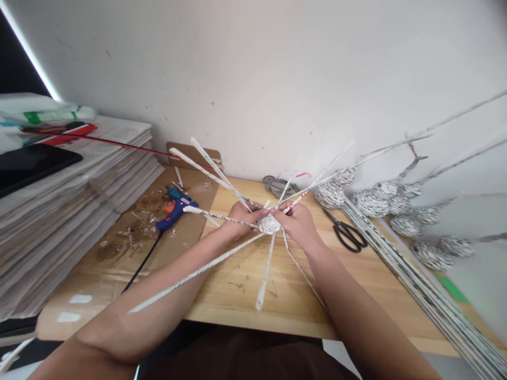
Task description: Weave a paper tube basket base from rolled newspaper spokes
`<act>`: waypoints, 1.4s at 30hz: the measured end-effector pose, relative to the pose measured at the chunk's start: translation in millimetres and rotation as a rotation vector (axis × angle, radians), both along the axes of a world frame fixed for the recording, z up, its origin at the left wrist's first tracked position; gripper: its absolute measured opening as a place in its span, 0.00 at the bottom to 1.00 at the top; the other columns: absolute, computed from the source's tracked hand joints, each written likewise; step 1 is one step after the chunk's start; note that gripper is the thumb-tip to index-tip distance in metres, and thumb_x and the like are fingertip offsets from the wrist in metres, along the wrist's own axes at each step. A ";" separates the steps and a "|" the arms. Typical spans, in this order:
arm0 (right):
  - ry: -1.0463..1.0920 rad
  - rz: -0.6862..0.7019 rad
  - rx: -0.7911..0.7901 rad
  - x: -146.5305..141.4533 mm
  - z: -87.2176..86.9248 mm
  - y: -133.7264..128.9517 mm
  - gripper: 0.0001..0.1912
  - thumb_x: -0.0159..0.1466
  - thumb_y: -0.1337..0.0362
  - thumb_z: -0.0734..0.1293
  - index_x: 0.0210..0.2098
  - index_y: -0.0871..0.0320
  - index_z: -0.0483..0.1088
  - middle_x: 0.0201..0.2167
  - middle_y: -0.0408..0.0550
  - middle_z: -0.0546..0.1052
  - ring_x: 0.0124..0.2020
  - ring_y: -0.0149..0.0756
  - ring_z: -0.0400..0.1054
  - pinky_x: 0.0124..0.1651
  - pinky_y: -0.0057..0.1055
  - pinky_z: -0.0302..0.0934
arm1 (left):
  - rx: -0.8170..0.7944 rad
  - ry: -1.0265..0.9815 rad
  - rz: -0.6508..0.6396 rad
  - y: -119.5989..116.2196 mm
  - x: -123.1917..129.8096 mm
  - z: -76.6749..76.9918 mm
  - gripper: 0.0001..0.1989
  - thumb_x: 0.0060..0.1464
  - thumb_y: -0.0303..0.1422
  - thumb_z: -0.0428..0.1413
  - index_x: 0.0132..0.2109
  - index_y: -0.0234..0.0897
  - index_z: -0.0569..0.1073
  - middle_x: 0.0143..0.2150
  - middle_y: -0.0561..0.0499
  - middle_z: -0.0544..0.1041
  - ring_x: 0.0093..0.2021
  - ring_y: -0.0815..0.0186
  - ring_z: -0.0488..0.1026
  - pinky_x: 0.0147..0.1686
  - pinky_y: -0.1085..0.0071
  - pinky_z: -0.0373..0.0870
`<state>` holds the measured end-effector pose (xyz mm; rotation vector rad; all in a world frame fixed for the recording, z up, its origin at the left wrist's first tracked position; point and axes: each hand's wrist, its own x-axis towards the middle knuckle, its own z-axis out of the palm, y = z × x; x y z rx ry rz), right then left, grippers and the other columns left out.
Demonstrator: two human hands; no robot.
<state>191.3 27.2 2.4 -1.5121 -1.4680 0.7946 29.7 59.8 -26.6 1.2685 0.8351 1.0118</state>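
Both my hands meet over a small weave of rolled newspaper tubes [270, 224], its round centre between them and several tubes sticking out like spokes. My left hand [242, 217] is closed on the weave's left side, where some spokes run up and left past the fingers. Closed on the right side, my right hand [297, 221] pinches a paper tube [303, 195] near the centre. One spoke [260, 298] points toward me, and a long one [190, 275] crosses over my left forearm. The fingertips partly hide the far side of the weave.
A blue glue gun [176, 211] lies on stained cardboard [130, 248] at left, near stacked newspapers [99, 195]. Black scissors [348, 235] rest at right. Beyond them are a bundle of paper tubes [400, 272] and several woven paper balls [370, 203]. A grey object [280, 187] sits by the wall.
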 end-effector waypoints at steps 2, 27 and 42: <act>0.063 -0.001 -0.016 -1.3 -1.3 0.8 0.13 0.53 0.55 0.71 0.25 0.56 0.66 0.16 0.39 0.68 0.19 0.32 0.61 0.25 0.30 0.54 | -0.004 -0.019 0.011 -1.2 0.8 1.1 0.17 0.43 0.42 0.65 0.28 0.30 0.76 0.18 0.54 0.69 0.15 0.73 0.61 0.14 0.75 0.57; 0.147 0.010 0.036 -11.2 -1.1 -2.3 0.18 0.55 0.54 0.69 0.38 0.60 0.78 0.25 0.46 0.77 0.22 0.33 0.66 0.25 0.29 0.59 | -0.125 -0.115 0.106 0.8 5.2 -2.2 0.17 0.41 0.38 0.65 0.36 0.31 0.75 0.23 0.52 0.74 0.20 0.70 0.67 0.19 0.74 0.60; 0.104 -0.040 0.172 -17.8 -5.2 -5.9 0.13 0.57 0.55 0.70 0.34 0.59 0.77 0.27 0.47 0.79 0.25 0.36 0.70 0.29 0.30 0.62 | -0.166 -0.175 0.093 -1.5 4.8 2.6 0.19 0.39 0.42 0.68 0.32 0.33 0.72 0.22 0.55 0.71 0.17 0.74 0.62 0.13 0.77 0.53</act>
